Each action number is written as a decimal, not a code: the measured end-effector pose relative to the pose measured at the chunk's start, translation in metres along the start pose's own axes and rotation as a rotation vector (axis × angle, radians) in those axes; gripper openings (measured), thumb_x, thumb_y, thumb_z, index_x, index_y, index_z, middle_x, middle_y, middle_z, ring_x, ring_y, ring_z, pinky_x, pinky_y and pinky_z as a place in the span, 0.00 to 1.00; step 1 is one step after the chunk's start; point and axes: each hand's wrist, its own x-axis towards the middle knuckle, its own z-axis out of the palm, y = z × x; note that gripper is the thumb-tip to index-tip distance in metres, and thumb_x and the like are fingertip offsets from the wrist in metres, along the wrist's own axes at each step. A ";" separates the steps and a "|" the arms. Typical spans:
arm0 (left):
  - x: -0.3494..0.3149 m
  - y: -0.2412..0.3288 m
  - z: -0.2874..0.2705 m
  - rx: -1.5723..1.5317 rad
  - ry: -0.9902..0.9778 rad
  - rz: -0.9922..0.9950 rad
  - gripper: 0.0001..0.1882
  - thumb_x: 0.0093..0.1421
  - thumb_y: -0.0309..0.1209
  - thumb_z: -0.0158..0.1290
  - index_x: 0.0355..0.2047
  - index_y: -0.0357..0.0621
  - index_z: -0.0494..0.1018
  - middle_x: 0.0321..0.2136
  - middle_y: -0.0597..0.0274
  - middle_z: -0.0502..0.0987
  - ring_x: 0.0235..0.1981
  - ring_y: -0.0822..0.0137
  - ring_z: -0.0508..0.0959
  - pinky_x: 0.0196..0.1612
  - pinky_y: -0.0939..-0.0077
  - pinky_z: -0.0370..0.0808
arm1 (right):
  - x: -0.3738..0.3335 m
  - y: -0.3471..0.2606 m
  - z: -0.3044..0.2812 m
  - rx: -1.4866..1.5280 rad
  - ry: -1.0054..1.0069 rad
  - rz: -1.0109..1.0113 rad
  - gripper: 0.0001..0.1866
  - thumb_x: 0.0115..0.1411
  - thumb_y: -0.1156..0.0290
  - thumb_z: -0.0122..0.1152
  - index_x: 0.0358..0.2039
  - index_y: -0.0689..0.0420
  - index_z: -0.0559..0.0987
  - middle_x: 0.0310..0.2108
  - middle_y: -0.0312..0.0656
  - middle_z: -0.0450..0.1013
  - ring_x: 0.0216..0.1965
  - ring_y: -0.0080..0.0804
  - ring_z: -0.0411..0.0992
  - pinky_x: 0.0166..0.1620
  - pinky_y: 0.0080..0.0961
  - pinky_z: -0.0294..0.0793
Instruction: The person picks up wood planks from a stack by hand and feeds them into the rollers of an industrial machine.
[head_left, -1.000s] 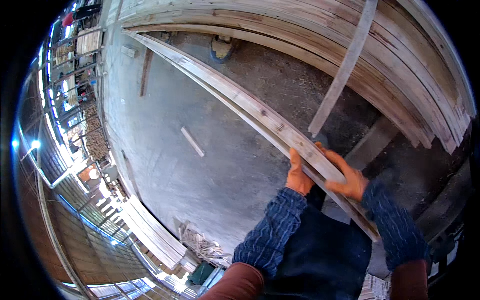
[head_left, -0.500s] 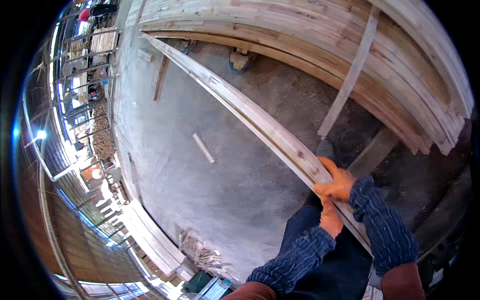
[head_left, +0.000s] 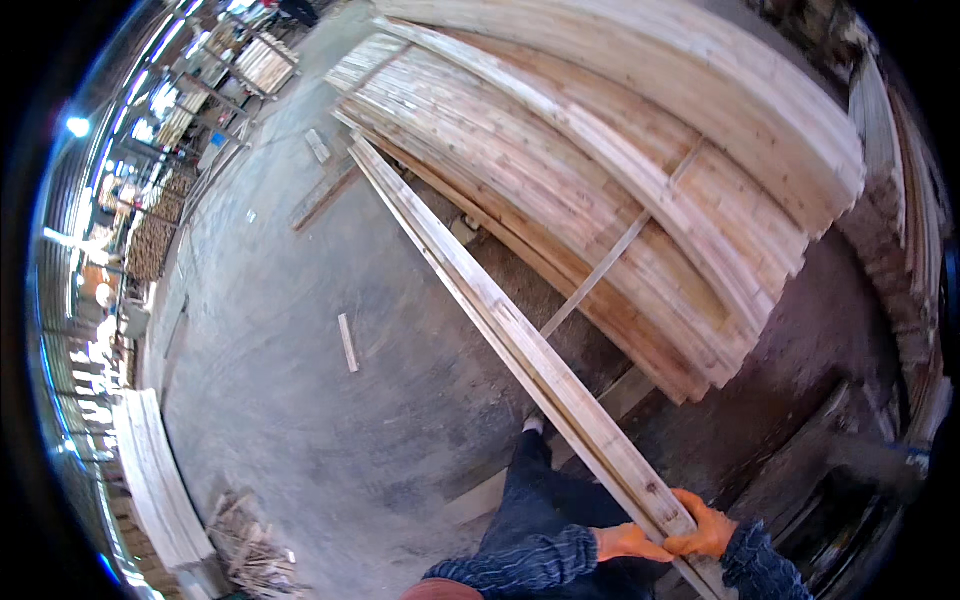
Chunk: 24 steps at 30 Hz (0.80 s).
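Note:
A long pale wooden board slants from the far left down to my body, a groove or gap running along its length; I cannot tell whether it is one piece or two laid together. Near its close end my right hand, in an orange glove, is wrapped round the right edge. My left hand, also gloved in orange, grips the same end from the left, just below the right hand. Its fingers are partly hidden by the board. The board's far tip lies by the corner of a large board stack.
The wide stack of long boards fills the upper right, with a thin crosswise strip against it. A short wood offcut lies on the concrete floor. Scrap wood and a pale plank pile are at lower left.
My view has swung to the right, showing more of the stack. My hands and the board's near end now appear lower in the picture; both hands still grip the board.

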 end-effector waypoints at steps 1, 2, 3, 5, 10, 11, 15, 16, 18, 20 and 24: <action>-0.014 0.013 0.008 0.006 -0.057 0.030 0.41 0.62 0.37 0.67 0.71 0.42 0.61 0.66 0.59 0.69 0.67 0.66 0.66 0.68 0.69 0.64 | -0.018 -0.008 0.000 -0.022 -0.011 0.028 0.64 0.47 0.52 0.81 0.74 0.62 0.51 0.66 0.54 0.65 0.65 0.42 0.66 0.67 0.36 0.64; -0.030 0.029 0.013 -0.044 0.091 -0.101 0.36 0.65 0.39 0.64 0.69 0.46 0.64 0.63 0.59 0.72 0.66 0.62 0.68 0.68 0.63 0.65 | -0.034 -0.014 0.002 -0.035 -0.018 0.062 0.64 0.47 0.52 0.82 0.75 0.61 0.51 0.66 0.54 0.65 0.65 0.41 0.66 0.67 0.36 0.65; -0.034 0.032 0.012 -0.450 0.238 0.015 0.29 0.67 0.42 0.60 0.65 0.48 0.68 0.59 0.58 0.74 0.62 0.59 0.72 0.66 0.55 0.68 | -0.046 -0.019 0.004 -0.053 -0.031 0.095 0.64 0.47 0.52 0.82 0.75 0.61 0.51 0.66 0.53 0.65 0.65 0.41 0.67 0.67 0.36 0.65; -0.065 0.092 0.015 -0.651 0.550 0.450 0.27 0.68 0.48 0.57 0.60 0.46 0.70 0.56 0.55 0.76 0.58 0.52 0.75 0.63 0.44 0.71 | -0.065 -0.023 0.007 0.080 -0.034 0.163 0.61 0.49 0.55 0.81 0.75 0.60 0.52 0.65 0.51 0.67 0.63 0.40 0.68 0.66 0.35 0.66; -0.124 0.156 -0.028 -0.664 0.642 0.891 0.29 0.73 0.51 0.47 0.63 0.43 0.69 0.57 0.50 0.76 0.57 0.47 0.76 0.62 0.42 0.71 | -0.078 -0.009 0.007 0.335 -0.118 0.174 0.54 0.55 0.61 0.77 0.75 0.58 0.54 0.63 0.53 0.68 0.60 0.43 0.71 0.66 0.38 0.68; -0.136 0.159 -0.023 -0.684 0.650 0.849 0.28 0.74 0.50 0.46 0.64 0.43 0.68 0.58 0.50 0.76 0.57 0.46 0.76 0.62 0.42 0.71 | -0.091 -0.035 0.011 0.540 -0.156 0.270 0.50 0.58 0.66 0.74 0.75 0.58 0.54 0.62 0.56 0.69 0.59 0.46 0.73 0.64 0.41 0.72; -0.150 0.148 -0.025 -0.831 0.573 0.916 0.25 0.74 0.51 0.44 0.63 0.51 0.68 0.58 0.51 0.75 0.57 0.50 0.76 0.57 0.49 0.76 | -0.119 -0.050 0.012 0.795 -0.260 0.334 0.50 0.55 0.65 0.74 0.73 0.62 0.57 0.59 0.62 0.72 0.55 0.53 0.75 0.62 0.47 0.74; -0.147 0.142 -0.034 -0.787 0.639 0.905 0.24 0.74 0.51 0.45 0.61 0.52 0.69 0.58 0.52 0.75 0.56 0.52 0.77 0.55 0.53 0.77 | -0.126 -0.061 0.020 0.857 -0.281 0.326 0.51 0.53 0.64 0.74 0.73 0.63 0.58 0.59 0.64 0.71 0.55 0.55 0.75 0.62 0.50 0.73; -0.133 0.141 -0.049 -0.696 0.603 0.896 0.25 0.74 0.51 0.45 0.63 0.53 0.68 0.58 0.53 0.75 0.55 0.52 0.77 0.54 0.55 0.78 | -0.136 -0.076 0.027 0.810 -0.294 0.330 0.50 0.54 0.62 0.73 0.72 0.64 0.58 0.58 0.63 0.72 0.54 0.54 0.76 0.62 0.48 0.73; -0.140 0.174 -0.005 -0.725 0.525 0.843 0.29 0.71 0.54 0.50 0.65 0.54 0.67 0.59 0.56 0.74 0.55 0.53 0.76 0.54 0.52 0.77 | -0.144 -0.088 0.032 0.706 -0.263 0.325 0.49 0.55 0.60 0.72 0.72 0.64 0.59 0.57 0.63 0.73 0.54 0.53 0.76 0.62 0.47 0.73; -0.144 0.191 0.012 -0.680 0.252 0.812 0.42 0.62 0.68 0.54 0.66 0.54 0.67 0.62 0.62 0.72 0.62 0.58 0.72 0.65 0.50 0.70 | -0.161 -0.121 0.041 0.389 -0.146 0.292 0.48 0.56 0.57 0.70 0.71 0.66 0.60 0.55 0.62 0.74 0.53 0.51 0.77 0.62 0.44 0.73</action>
